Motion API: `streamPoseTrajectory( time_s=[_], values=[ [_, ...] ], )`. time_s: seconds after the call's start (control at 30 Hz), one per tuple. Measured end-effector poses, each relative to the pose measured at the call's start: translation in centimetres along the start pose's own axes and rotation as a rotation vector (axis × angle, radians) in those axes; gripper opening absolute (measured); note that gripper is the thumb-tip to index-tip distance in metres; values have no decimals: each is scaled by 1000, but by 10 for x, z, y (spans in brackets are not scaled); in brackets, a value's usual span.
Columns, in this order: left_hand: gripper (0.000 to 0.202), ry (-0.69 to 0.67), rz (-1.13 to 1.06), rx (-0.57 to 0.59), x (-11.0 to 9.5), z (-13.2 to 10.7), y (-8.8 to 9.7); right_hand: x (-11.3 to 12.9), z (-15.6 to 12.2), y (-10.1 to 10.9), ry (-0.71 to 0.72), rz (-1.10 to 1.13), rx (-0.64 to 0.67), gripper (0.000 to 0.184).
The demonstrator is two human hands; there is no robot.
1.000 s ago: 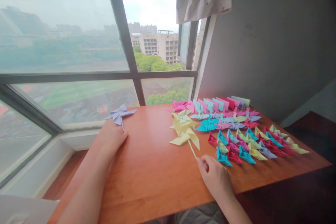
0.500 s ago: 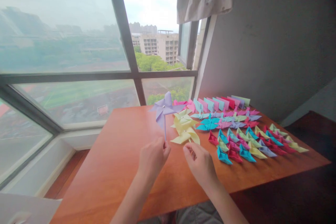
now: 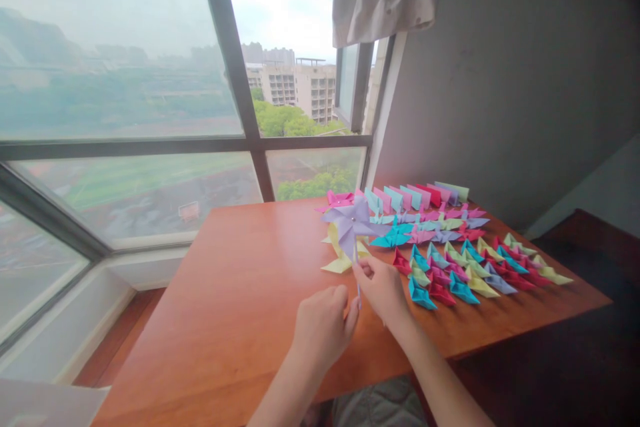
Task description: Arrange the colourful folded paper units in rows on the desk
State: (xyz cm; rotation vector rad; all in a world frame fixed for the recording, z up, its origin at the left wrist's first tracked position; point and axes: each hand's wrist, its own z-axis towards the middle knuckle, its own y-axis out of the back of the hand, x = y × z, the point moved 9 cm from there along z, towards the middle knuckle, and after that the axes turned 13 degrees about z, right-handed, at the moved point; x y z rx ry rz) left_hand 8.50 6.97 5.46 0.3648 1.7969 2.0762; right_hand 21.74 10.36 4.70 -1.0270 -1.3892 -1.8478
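A purple paper pinwheel (image 3: 351,224) on a thin stick stands upright above the wooden table (image 3: 240,293). My right hand (image 3: 383,289) is closed in a pinch on the stick just below the wheel. My left hand (image 3: 321,330) is curled beside the stick's lower end, fingers bent; whether it still touches the stick I cannot tell. Behind the purple wheel lie yellow pinwheels (image 3: 336,259) flat on the table.
Rows of folded paper pieces (image 3: 450,267) in several colours cover the table's right half, with more pinwheels (image 3: 400,237) and folded cards (image 3: 415,197) behind. A big window (image 3: 125,113) lies to the left and back, a grey wall to the right.
The purple pinwheel moved from the far left of the table to the middle, carried by my left hand. My right hand left the yellow pinwheel's stick and now pinches the purple one's stick.
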Motion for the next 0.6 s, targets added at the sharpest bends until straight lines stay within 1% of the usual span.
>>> streamPoseTrajectory(
  time_s=[0.13, 0.23, 0.33, 0.4, 0.47, 0.6],
  values=[
    [32, 63, 38, 24, 28, -1, -5, -4, 36, 1, -29, -199, 20, 24],
    [31, 125, 74, 54, 52, -3, -11, -3, 64, -5, -30, -252, 34, 22],
    [30, 165, 99, 84, 68, -6, -16, 0, 83, -12, -31, -312, 42, 21],
    [31, 174, 106, 97, 73, -8, -18, 1, 88, -14, -35, -357, 43, 23],
    [31, 176, 104, 105, 75, -9, -20, 4, 87, -14, -35, -398, 40, 25],
    [31, 189, 61, 110, 74, -8, -21, 13, 68, -11, -18, -443, 17, 26]
  ],
)
